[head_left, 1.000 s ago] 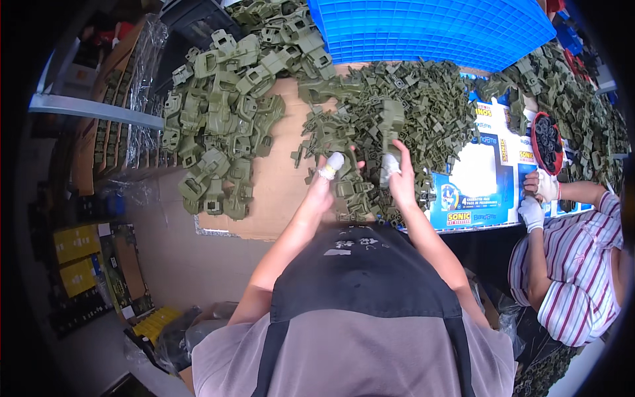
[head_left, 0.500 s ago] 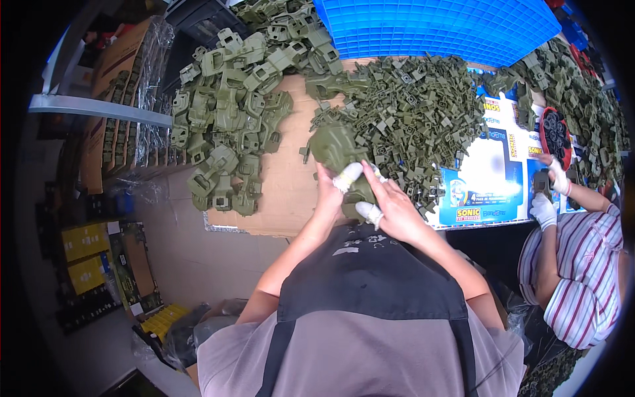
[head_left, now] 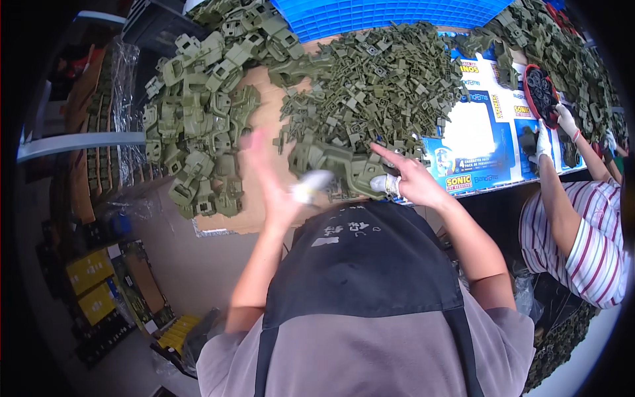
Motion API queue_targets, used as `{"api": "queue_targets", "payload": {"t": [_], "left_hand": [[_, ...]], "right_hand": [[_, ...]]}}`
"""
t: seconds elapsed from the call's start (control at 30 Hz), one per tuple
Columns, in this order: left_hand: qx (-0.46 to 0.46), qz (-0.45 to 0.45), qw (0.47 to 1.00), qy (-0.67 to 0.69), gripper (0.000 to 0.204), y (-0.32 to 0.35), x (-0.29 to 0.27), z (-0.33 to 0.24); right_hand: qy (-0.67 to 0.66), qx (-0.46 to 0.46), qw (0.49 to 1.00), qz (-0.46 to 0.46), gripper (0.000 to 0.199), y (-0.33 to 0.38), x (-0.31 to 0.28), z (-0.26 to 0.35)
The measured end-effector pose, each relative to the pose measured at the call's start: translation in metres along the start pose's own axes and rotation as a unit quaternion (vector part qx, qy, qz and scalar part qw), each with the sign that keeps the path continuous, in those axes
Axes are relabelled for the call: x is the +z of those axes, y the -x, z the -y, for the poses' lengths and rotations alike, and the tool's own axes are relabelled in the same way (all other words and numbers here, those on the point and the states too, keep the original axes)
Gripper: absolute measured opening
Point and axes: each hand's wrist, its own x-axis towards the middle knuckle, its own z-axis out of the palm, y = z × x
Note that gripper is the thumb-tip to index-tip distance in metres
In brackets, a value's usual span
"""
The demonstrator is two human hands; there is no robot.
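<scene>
An olive-green moulded plastic part (head_left: 364,171) lies close in front of my apron, at the table's near edge. My right hand (head_left: 418,184) grips its right end, the white-covered thumb on the near side and the index finger stretched across the far side. To the left, my left hand (head_left: 279,192) is blurred by motion over the bare cardboard (head_left: 268,159). Its white-covered thumb stands apart from the fingers, and nothing shows between them. Just beyond the part spreads a heap of small green clip-like pieces (head_left: 370,86).
Larger green shells (head_left: 198,119) are piled at the left. A blue crate (head_left: 390,16) stands at the back. At the right, a co-worker's gloved hands (head_left: 552,129) are by a red-rimmed basket (head_left: 539,92) of dark pieces. A metal bar (head_left: 79,144) juts in at the left.
My left hand has come off the part and moved left. The rounded green part held by both hands has turned and lowered, with my right hand still on it. The view has shifted slightly.
</scene>
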Motion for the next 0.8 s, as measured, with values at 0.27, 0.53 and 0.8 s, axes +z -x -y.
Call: {"api": "queue_targets", "payload": {"t": [0.27,0.53,0.8], "left_hand": [[-0.038,0.586,0.809,-0.022,0.069,0.007,0.021,0.001],[-0.071,0.551,0.831,0.001,0.062,0.02,0.023,0.016],[-0.117,0.522,0.845,-0.004,0.053,0.02,0.018,0.004]], "right_hand": [[0.301,-0.087,0.943,0.11,0.067,0.03,0.034,-0.014],[0.104,-0.023,0.985,0.132,0.054,0.022,0.038,-0.01],[0.129,0.005,0.984,0.119,0.048,0.019,0.037,-0.004]]}}
